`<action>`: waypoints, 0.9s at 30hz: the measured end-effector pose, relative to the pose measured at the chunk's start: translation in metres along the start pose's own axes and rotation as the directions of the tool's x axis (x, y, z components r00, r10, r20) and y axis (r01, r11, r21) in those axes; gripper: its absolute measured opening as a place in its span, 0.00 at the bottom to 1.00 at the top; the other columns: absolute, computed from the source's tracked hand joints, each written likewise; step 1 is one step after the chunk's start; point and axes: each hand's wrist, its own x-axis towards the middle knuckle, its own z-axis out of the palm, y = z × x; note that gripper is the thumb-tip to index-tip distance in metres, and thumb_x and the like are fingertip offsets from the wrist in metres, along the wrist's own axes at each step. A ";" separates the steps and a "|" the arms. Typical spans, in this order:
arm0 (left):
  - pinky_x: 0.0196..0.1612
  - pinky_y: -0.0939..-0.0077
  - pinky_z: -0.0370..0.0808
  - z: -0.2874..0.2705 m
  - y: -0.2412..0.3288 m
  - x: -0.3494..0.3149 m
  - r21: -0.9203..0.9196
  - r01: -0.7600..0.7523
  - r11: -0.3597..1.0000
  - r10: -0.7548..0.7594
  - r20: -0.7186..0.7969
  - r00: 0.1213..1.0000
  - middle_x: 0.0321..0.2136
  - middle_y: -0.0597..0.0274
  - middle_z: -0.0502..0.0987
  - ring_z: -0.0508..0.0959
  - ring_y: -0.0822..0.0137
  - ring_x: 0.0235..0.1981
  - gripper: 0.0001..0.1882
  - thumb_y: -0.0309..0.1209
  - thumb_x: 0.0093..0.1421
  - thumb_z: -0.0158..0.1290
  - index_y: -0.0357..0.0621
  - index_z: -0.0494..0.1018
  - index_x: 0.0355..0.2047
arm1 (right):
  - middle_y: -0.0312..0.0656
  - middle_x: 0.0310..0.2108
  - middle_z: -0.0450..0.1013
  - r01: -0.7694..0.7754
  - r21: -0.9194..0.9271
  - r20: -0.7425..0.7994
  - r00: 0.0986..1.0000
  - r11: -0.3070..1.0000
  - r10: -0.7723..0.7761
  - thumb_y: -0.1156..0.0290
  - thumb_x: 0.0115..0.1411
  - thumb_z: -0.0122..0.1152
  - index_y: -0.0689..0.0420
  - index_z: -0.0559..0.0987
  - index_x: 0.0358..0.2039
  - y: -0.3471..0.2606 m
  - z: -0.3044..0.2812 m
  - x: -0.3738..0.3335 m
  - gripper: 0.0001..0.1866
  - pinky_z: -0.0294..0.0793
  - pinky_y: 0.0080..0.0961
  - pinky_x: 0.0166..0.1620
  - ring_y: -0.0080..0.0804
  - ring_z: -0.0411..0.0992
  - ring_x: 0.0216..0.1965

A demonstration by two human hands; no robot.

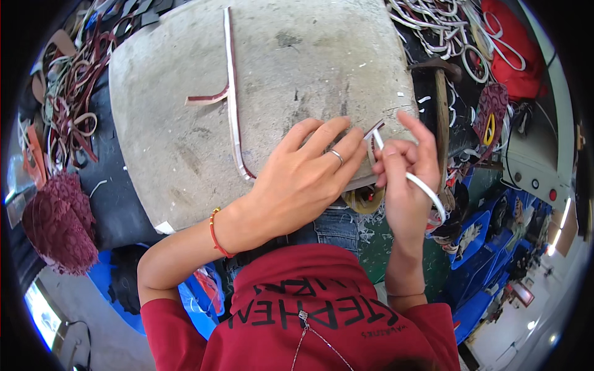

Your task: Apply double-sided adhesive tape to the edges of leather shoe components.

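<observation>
A long narrow leather strip (231, 105), dark red with a white face, runs down the pale stone slab (167, 123) and disappears beneath my left hand (303, 167). This hand lies over the slab's near part with bent fingers, the thumb hidden. At its fingertips a short dark-and-white piece of strip (373, 130) shows, held there. My right hand (405, 167) pinches a thin white strip (427, 188) between thumb and index finger, other fingers partly curled. The white strip touches the dark piece at one end and loops out below the right hand.
A hammer (440, 117) lies along the slab's right edge. White strips (433, 28) pile up at the far right, dark red strips (74, 93) at the left. Maroon patterned material (60, 222) hangs at the near left. Blue bins (470, 241) stand lower right.
</observation>
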 end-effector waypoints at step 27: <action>0.68 0.47 0.54 0.001 0.021 0.011 0.178 -0.229 0.957 0.164 0.322 0.933 0.52 0.60 0.73 0.67 0.62 0.62 0.27 0.32 0.54 0.50 0.48 0.70 0.57 | 0.43 0.22 0.70 0.300 -0.405 -0.166 0.905 0.864 -0.392 0.80 0.53 0.64 0.60 0.76 0.31 0.055 -0.002 -0.050 0.06 0.67 0.30 0.24 0.37 0.70 0.20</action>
